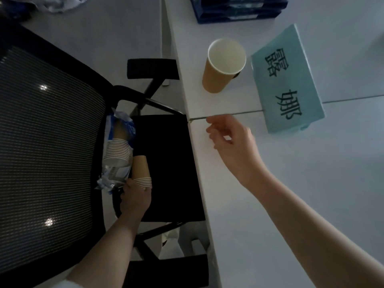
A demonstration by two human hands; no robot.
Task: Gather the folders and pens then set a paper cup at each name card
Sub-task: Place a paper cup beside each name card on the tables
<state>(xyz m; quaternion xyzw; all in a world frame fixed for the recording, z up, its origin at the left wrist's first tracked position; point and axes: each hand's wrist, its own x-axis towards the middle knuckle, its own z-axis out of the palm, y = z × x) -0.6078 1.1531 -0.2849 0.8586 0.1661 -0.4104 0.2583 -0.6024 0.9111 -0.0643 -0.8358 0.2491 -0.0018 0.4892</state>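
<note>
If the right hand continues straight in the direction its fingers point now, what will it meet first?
The right hand points left, toward the table edge. Past it probably only the office chair seat, lower down; the paper cup stands aside. Depth is unclear.

paper cup [223, 66]: matt brown paper, white inside
worktop [311, 183]: smooth white
chair back [47, 129]: black mesh
cup sleeve wrapper [116, 173]: glossy plastic

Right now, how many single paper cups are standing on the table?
1: the brown paper cup stands upright on the white table, left of the teal name card. Others are stacked off-table.
</note>
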